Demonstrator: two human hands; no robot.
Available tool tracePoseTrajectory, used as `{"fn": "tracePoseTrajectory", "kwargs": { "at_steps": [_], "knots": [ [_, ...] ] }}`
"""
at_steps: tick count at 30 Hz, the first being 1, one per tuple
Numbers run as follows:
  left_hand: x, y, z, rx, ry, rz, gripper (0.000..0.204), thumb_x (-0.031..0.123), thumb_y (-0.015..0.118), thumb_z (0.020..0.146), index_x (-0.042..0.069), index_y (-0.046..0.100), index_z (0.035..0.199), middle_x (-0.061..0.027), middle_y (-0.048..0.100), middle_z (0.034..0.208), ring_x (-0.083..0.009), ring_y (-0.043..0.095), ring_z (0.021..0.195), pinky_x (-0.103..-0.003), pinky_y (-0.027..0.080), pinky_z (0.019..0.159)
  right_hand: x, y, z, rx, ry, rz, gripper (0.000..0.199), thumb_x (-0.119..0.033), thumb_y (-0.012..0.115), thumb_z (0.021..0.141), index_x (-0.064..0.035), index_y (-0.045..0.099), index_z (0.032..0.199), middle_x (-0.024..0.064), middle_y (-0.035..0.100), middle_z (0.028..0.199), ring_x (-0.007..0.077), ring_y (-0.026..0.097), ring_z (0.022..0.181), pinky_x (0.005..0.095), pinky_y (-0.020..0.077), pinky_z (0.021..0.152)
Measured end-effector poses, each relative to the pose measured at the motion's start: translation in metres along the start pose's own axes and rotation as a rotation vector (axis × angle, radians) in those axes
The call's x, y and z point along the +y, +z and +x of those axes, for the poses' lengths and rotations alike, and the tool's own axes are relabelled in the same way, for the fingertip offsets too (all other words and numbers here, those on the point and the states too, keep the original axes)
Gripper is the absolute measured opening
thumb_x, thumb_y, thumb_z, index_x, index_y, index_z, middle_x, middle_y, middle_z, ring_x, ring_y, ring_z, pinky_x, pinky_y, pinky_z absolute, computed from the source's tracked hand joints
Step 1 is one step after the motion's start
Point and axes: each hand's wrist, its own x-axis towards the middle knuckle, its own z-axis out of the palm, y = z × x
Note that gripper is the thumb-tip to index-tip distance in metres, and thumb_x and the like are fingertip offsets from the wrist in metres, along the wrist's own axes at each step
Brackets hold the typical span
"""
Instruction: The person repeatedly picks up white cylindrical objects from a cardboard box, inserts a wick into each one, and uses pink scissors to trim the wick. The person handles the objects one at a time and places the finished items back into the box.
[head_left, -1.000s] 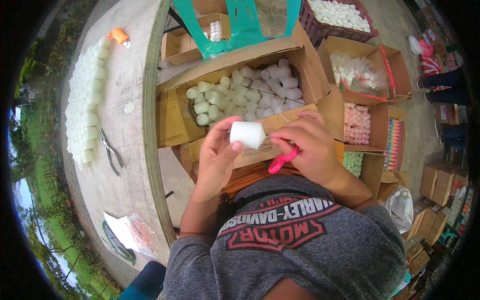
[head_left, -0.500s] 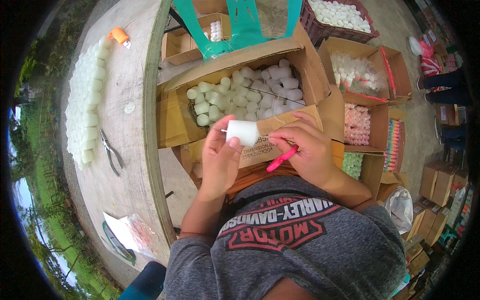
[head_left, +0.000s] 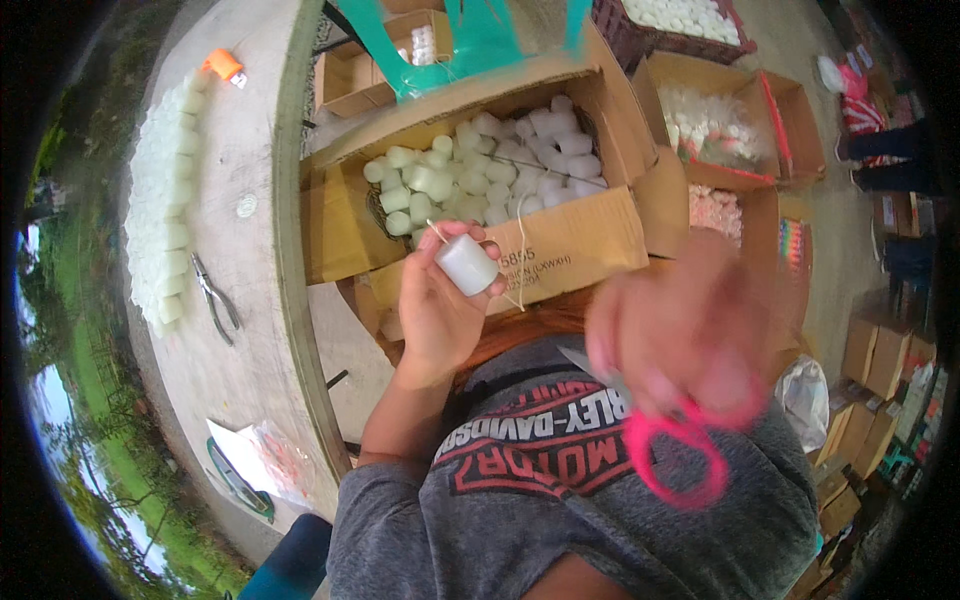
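My left hand (head_left: 432,315) is closed around a white candle (head_left: 467,266), a short cylinder tilted over the cardboard box, with a bit of wick standing out of its upper end. A thin pale string (head_left: 522,240) lies across the box flap beside the fingers. Off to the right, and smeared by motion, my right hand (head_left: 690,330) grips pink-handled scissors (head_left: 690,497). Their blade tip points left, in front of my grey shirt. Below the far side of my left hand, the cardboard box (head_left: 590,225) holds a heap of similar white candles (head_left: 480,165).
On the table (head_left: 250,390) at left are rows of white candles (head_left: 165,200), an orange-handled tool (head_left: 222,64) and pliers (head_left: 213,300). A green chair (head_left: 480,60) stands beyond the box. More boxes (head_left: 715,115) and a crate (head_left: 690,45) line the right.
My right hand has swung right and nearer with the scissors, away from the candle. In my left hand the candle has tilted, its broad end now facing lower right.
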Motion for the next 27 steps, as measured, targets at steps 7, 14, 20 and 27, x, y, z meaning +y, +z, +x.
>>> {"fn": "tracePoseTrajectory", "kwargs": {
  "at_steps": [7, 14, 20, 27],
  "knots": [
    [0.002, 0.003, -0.006, -0.002, -0.036, -0.02, 0.013, 0.026, 0.039, 0.094, 0.015, 0.045, 0.097, -0.0021, 0.048, 0.096, -0.0167, 0.051, 0.083, -0.024, 0.04, 0.05, -0.054, 0.005, -0.026, -0.483, 0.068, 0.118, 0.01, -0.013, 0.068, 0.08, -0.006, 0.061, 0.08, 0.0071, 0.064, 0.087, 0.0178, 0.059, 0.072, 0.0345, 0.0475, 0.072],
    [0.005, -0.001, -0.003, -0.052, -0.049, -0.041, 0.012, 0.024, 0.039, 0.092, 0.015, 0.046, 0.096, -0.0027, 0.048, 0.097, -0.017, 0.051, 0.084, -0.025, 0.041, 0.051, -0.07, 0.0, -0.037, -0.514, 0.106, 0.007, 0.01, -0.013, 0.068, 0.079, -0.0065, 0.062, 0.084, 0.0076, 0.064, 0.088, 0.0192, 0.06, 0.073, 0.0341, 0.048, 0.071],
    [0.007, 0.0, -0.005, -0.032, -0.034, -0.037, 0.01, 0.024, 0.04, 0.091, 0.016, 0.045, 0.095, -0.0033, 0.049, 0.097, -0.0174, 0.051, 0.086, -0.025, 0.041, 0.052, -0.073, -0.001, -0.04, -0.542, 0.12, -0.033, 0.012, -0.013, 0.069, 0.079, -0.0069, 0.063, 0.087, 0.0079, 0.064, 0.088, 0.0204, 0.06, 0.074, 0.0338, 0.0484, 0.071],
    [0.007, 0.003, -0.008, 0.004, -0.045, -0.071, 0.009, 0.021, 0.042, 0.091, 0.015, 0.046, 0.094, -0.0025, 0.049, 0.096, -0.0175, 0.052, 0.085, -0.026, 0.042, 0.053, -0.077, -0.001, -0.043, -0.56, 0.118, -0.059, 0.015, -0.013, 0.069, 0.078, -0.0075, 0.063, 0.09, 0.0083, 0.064, 0.089, 0.0217, 0.061, 0.075, 0.0334, 0.049, 0.07]
  ]
}}
